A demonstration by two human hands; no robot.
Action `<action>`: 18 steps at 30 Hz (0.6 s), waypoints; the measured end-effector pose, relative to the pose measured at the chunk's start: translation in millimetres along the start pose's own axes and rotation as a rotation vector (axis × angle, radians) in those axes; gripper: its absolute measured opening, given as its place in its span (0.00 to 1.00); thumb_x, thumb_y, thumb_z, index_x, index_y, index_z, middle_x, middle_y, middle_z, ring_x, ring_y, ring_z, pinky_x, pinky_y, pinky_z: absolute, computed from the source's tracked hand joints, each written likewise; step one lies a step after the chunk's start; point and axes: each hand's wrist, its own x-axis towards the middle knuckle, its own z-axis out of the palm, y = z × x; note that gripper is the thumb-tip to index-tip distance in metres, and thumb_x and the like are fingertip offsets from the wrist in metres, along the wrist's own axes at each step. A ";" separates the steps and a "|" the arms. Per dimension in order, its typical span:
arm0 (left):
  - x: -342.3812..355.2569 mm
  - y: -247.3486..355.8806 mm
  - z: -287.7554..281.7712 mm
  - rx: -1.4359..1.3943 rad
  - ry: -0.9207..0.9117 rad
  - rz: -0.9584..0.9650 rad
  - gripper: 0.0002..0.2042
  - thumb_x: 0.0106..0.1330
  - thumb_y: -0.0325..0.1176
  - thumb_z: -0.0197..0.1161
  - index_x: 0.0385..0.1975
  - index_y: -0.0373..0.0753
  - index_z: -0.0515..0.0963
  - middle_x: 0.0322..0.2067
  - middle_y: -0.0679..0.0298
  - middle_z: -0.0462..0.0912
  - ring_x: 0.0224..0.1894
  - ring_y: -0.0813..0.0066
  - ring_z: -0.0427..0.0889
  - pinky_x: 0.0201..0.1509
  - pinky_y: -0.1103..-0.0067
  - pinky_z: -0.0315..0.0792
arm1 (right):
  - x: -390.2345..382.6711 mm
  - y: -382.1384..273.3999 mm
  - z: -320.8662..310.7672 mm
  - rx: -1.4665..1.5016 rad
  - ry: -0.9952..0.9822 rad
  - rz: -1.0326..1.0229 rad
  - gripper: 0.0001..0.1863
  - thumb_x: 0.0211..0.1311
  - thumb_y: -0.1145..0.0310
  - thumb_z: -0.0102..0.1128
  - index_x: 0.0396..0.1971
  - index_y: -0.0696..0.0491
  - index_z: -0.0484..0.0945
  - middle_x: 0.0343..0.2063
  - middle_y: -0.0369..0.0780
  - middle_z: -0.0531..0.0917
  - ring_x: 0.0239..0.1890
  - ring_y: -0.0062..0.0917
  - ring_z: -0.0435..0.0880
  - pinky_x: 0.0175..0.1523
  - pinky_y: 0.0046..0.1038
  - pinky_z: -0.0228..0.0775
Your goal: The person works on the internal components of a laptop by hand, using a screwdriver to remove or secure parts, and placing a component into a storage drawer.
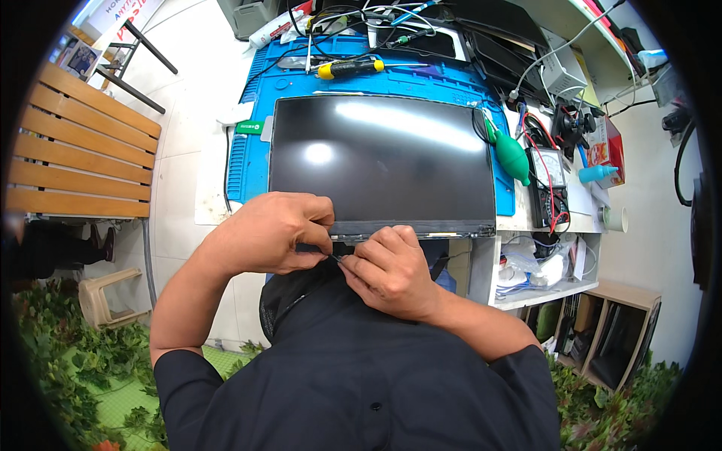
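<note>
A bare display panel (pixel 380 165), dark and glossy with light reflected on it, lies on a blue work mat (pixel 353 84). Its near edge, where a narrow strip with small parts runs along, reaches the table's front. My left hand (pixel 282 233) is at the left part of this edge, fingers curled and closed in a pinch. Close beside it, my right hand (pixel 391 272) pinches too, its fingers just below the edge. Between the fingertips of both hands shows a small piece of thin dark strip (pixel 335 258); most of it is hidden by the fingers.
A yellow-black screwdriver (pixel 350 69) lies beyond the panel among cables and tools. To the right are a green air blower (pixel 512 159) and an analog multimeter (pixel 547 167) with red leads. A shelf (pixel 549 292) with bagged items sits below right; a slatted wooden bench (pixel 86 150) stands left.
</note>
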 end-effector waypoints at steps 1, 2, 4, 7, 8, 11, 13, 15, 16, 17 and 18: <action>-0.3 2.0 0.5 0.021 -0.008 -0.007 0.09 0.53 0.31 0.81 0.33 0.44 0.89 0.35 0.66 0.82 0.38 0.62 0.87 0.39 0.67 0.80 | -0.8 0.1 0.3 0.009 -0.014 -0.010 0.12 0.48 0.72 0.80 0.34 0.52 0.88 0.33 0.33 0.82 0.40 0.29 0.80 0.47 0.35 0.67; -0.9 5.3 1.4 0.042 -0.015 -0.014 0.09 0.52 0.31 0.81 0.33 0.44 0.89 0.35 0.66 0.82 0.38 0.62 0.87 0.39 0.67 0.80 | -0.8 0.0 0.3 0.022 -0.017 -0.005 0.12 0.47 0.72 0.80 0.33 0.52 0.88 0.33 0.33 0.82 0.40 0.29 0.80 0.47 0.34 0.68; -1.9 11.0 1.4 0.069 -0.009 -0.014 0.10 0.52 0.30 0.81 0.34 0.44 0.89 0.36 0.66 0.82 0.38 0.62 0.87 0.38 0.67 0.80 | 1.1 0.1 1.0 0.048 -0.024 0.003 0.12 0.46 0.73 0.80 0.33 0.53 0.87 0.33 0.33 0.82 0.41 0.29 0.81 0.46 0.34 0.68; -6.2 14.4 -2.3 0.065 0.037 -0.017 0.09 0.53 0.28 0.80 0.34 0.42 0.89 0.36 0.65 0.84 0.36 0.62 0.87 0.37 0.68 0.80 | 8.2 2.1 -4.7 0.091 0.002 0.040 0.15 0.49 0.72 0.81 0.39 0.53 0.87 0.36 0.36 0.83 0.42 0.31 0.81 0.47 0.35 0.69; -8.4 11.8 -5.6 0.046 0.058 -0.025 0.09 0.54 0.27 0.80 0.34 0.42 0.89 0.35 0.65 0.85 0.35 0.62 0.88 0.37 0.69 0.81 | 12.7 2.6 -7.0 0.092 0.038 0.058 0.17 0.50 0.72 0.81 0.41 0.54 0.87 0.38 0.37 0.83 0.43 0.32 0.81 0.47 0.36 0.69; -13.1 6.1 -14.5 -0.083 0.124 -0.181 0.07 0.56 0.24 0.78 0.34 0.40 0.89 0.35 0.64 0.88 0.32 0.65 0.88 0.34 0.72 0.81 | 27.5 5.7 -13.7 0.130 0.129 0.118 0.27 0.55 0.70 0.83 0.55 0.54 0.83 0.46 0.42 0.84 0.44 0.36 0.82 0.48 0.37 0.69; -16.9 3.7 -15.5 -0.174 0.167 -0.295 0.06 0.58 0.23 0.76 0.34 0.39 0.88 0.33 0.63 0.88 0.29 0.68 0.87 0.33 0.74 0.81 | 31.5 7.7 -15.8 0.122 0.143 0.115 0.28 0.54 0.70 0.83 0.56 0.55 0.83 0.46 0.41 0.84 0.44 0.36 0.82 0.47 0.37 0.69; -20.2 -1.0 -9.7 -0.254 0.204 -0.376 0.06 0.60 0.24 0.74 0.36 0.38 0.88 0.28 0.63 0.87 0.27 0.72 0.86 0.33 0.76 0.80 | 33.6 7.4 -16.1 0.111 0.122 0.135 0.26 0.54 0.70 0.83 0.54 0.55 0.84 0.45 0.41 0.84 0.45 0.35 0.82 0.48 0.37 0.69; -21.6 -2.1 -8.4 -0.296 0.222 -0.416 0.06 0.61 0.24 0.73 0.36 0.37 0.88 0.26 0.63 0.86 0.25 0.74 0.85 0.32 0.77 0.80 | 33.8 7.4 -16.1 0.105 0.072 0.121 0.24 0.54 0.71 0.82 0.52 0.54 0.85 0.44 0.40 0.84 0.45 0.35 0.82 0.48 0.37 0.69; -22.6 -0.3 -9.6 -0.313 0.227 -0.459 0.07 0.61 0.24 0.73 0.38 0.37 0.88 0.26 0.63 0.86 0.25 0.75 0.84 0.32 0.77 0.79 | 34.2 7.9 -16.0 0.100 0.023 0.107 0.22 0.55 0.71 0.81 0.51 0.54 0.85 0.44 0.40 0.84 0.45 0.35 0.81 0.48 0.37 0.68; -22.2 3.0 -10.8 -0.330 0.229 -0.499 0.08 0.61 0.24 0.73 0.39 0.38 0.88 0.26 0.64 0.87 0.25 0.76 0.84 0.33 0.77 0.79 | 34.0 8.3 -15.5 0.093 -0.025 0.097 0.20 0.56 0.71 0.81 0.49 0.54 0.86 0.43 0.39 0.84 0.45 0.34 0.81 0.48 0.36 0.68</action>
